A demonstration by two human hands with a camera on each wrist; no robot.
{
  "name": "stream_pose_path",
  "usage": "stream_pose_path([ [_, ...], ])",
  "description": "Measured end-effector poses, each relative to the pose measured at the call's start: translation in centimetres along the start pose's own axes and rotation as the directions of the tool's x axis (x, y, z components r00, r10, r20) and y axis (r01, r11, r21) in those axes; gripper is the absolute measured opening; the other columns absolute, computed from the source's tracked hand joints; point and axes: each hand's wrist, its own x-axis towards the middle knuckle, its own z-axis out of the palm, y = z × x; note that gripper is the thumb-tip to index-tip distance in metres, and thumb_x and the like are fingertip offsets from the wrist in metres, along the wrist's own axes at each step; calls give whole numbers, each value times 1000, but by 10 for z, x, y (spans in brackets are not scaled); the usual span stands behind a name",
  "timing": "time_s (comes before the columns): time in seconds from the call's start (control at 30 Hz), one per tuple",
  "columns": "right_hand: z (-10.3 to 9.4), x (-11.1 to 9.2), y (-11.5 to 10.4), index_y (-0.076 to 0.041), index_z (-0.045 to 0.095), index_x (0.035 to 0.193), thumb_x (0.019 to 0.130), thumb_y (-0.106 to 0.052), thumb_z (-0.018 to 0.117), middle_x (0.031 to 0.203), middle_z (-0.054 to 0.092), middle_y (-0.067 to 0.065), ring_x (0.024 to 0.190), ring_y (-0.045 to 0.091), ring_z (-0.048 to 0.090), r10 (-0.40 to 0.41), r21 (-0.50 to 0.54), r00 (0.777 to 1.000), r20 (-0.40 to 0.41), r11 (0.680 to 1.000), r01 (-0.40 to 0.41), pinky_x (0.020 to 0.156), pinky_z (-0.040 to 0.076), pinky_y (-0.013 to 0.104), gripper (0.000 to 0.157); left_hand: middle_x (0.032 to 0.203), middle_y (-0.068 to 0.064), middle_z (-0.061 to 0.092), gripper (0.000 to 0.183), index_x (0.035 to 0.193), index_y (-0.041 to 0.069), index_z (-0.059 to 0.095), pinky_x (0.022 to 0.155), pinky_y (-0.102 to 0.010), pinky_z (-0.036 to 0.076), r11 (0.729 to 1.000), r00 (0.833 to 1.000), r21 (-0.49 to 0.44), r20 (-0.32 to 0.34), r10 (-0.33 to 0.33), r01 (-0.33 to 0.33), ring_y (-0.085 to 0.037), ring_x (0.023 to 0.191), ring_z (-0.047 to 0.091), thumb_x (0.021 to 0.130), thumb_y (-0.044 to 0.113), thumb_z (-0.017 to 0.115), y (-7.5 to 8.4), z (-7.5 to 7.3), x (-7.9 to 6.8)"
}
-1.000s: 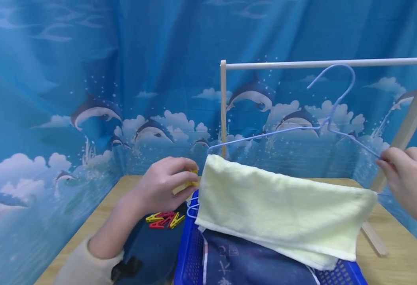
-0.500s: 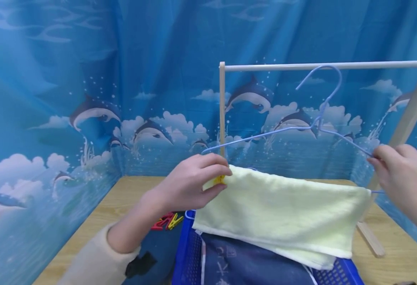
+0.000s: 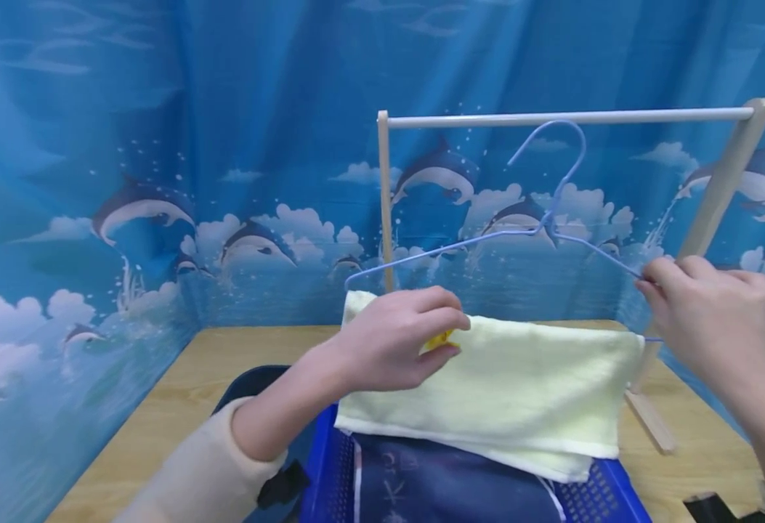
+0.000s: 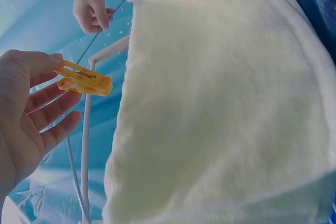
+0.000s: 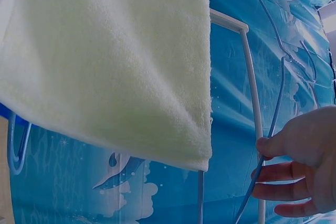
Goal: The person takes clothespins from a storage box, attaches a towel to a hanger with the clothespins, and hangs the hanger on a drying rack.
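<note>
My left hand [image 3: 402, 338] pinches a yellow clothespin [image 4: 86, 81] between thumb and fingers, in front of the upper edge of a pale yellow towel [image 3: 519, 392]. Folded over the lower bar of a blue wire hanger [image 3: 447, 248], the towel hangs down toward the basket. At the hanger's right shoulder, my right hand [image 3: 715, 312] grips the wire and holds the hanger up. Its hook overlaps the rack's rail in the head view. In the left wrist view the clothespin's tip points at the towel's edge, a little apart from it.
A drying rack [image 3: 572, 118] with a white rail and wooden legs stands behind. Below the towel is a blue plastic basket [image 3: 607, 494] with a dark printed cloth [image 3: 447, 479] in it. A dark tray [image 3: 258, 381] lies left, partly behind the left arm, on the wooden table [image 3: 153, 428].
My left hand has moved right with the yellow clothespin, from beside the towel to in front of its top edge. The right hand keeps its grip on the hanger; the head view has shifted slightly.
</note>
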Motion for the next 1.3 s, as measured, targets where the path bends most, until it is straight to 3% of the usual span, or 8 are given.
stream_pose_path([
  [0.17, 3, 2, -2, -2, 59, 92, 87, -8, 63, 77, 56, 20, 78, 41, 54, 4, 15, 1000, -2, 1000, -4, 74, 36, 60, 9, 104, -3, 63, 21, 105, 7, 65, 72, -17, 45, 999, 998, -30, 61, -14, 16, -10, 83, 58, 85, 11, 65, 3, 3, 17],
  [0.33, 4, 1, -1, -2, 58, 91, 87, -8, 63, 73, 54, 18, 69, 37, 53, -6, 5, 1000, -10, 1000, 6, 61, 38, 53, 9, 110, -3, 61, 24, 111, 8, 64, 75, -18, 45, 996, 989, -69, 143, -41, 51, -11, 91, 58, 88, 12, 63, 8, 9, 40],
  [0.73, 5, -2, 2, -1, 58, 89, 87, -9, 64, 69, 52, 17, 54, 32, 49, -27, -10, 1000, -16, 1000, 27, 50, 38, 48, 10, 120, 4, 55, 31, 124, 17, 58, 81, -11, 41, 990, 931, -4, 340, -132, 141, -3, 98, 52, 94, 19, 55, 17, 37, 88],
  [0.87, 5, -1, 2, -1, 58, 90, 87, -9, 63, 72, 53, 19, 51, 31, 46, -20, 3, 1000, -11, 1000, 20, 45, 35, 44, 10, 118, 5, 54, 31, 125, 18, 57, 76, -11, 41, 991, 922, 23, 363, -132, 133, -3, 93, 50, 94, 21, 54, 17, 44, 97],
  [1.03, 5, -1, 2, -1, 58, 89, 86, -9, 64, 71, 54, 19, 50, 30, 47, -34, 2, 999, -33, 999, 34, 44, 35, 43, 10, 113, 5, 54, 28, 122, 18, 58, 69, -12, 41, 992, 924, 46, 361, -126, 118, -4, 86, 49, 94, 20, 54, 16, 47, 104],
  [1.3, 5, 0, 1, 0, 58, 89, 86, -9, 64, 67, 51, 17, 47, 27, 42, -28, 3, 999, -31, 1000, 28, 43, 33, 40, 12, 114, 6, 53, 29, 123, 18, 57, 70, -10, 39, 993, 925, 35, 361, -117, 112, -4, 86, 47, 94, 19, 53, 21, 60, 120],
])
